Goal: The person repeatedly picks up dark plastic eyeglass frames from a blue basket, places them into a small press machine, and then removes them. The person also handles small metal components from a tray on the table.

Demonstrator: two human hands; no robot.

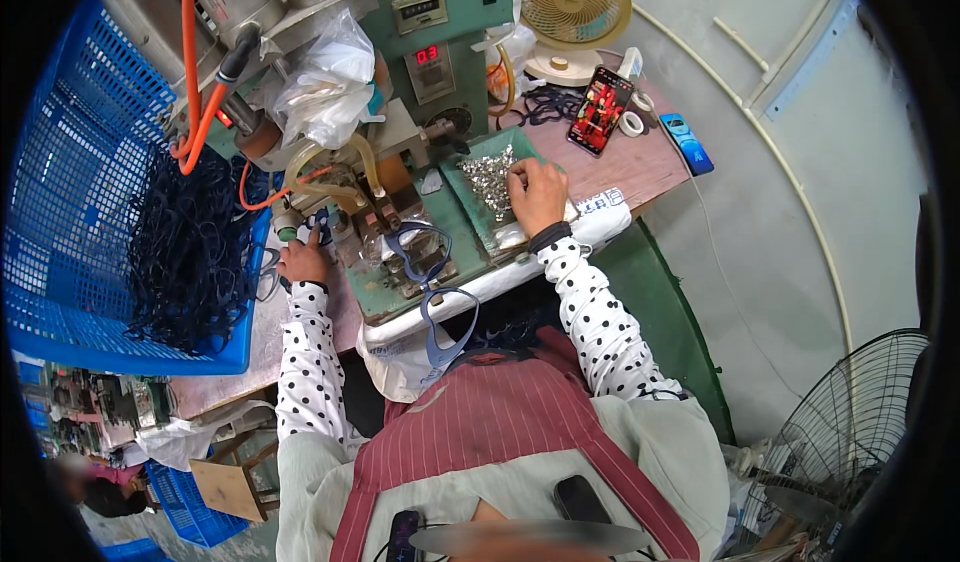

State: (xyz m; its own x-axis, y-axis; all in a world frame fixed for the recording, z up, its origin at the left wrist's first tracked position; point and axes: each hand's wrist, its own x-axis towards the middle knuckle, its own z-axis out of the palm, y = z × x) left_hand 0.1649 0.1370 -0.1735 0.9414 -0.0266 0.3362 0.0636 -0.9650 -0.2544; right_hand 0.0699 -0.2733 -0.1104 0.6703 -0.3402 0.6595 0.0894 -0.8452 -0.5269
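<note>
My right hand (540, 194) reaches over a green tray (462, 184) of small shiny silver metal pieces (488, 180). Its fingers are bent together at the edge of the pile, and their tips are partly hidden. On the left, my left hand (303, 262) rests beside the machine with its index finger stretched forward, close to a green push button (287, 233). Between my hands, a blue-grey looped strap (428, 302) hangs from the machine's working area (400, 247) down over the front edge towards my lap.
A blue basket (200, 360) of dark straps (190, 262) stands at the left. Orange hoses (190, 72) and metal cylinders hang above the machine. A phone (600, 110), white tape roll (631, 124), blue package (687, 145) and small fan (576, 7) sit at the back right. A caged fan (850, 412) stands lower right.
</note>
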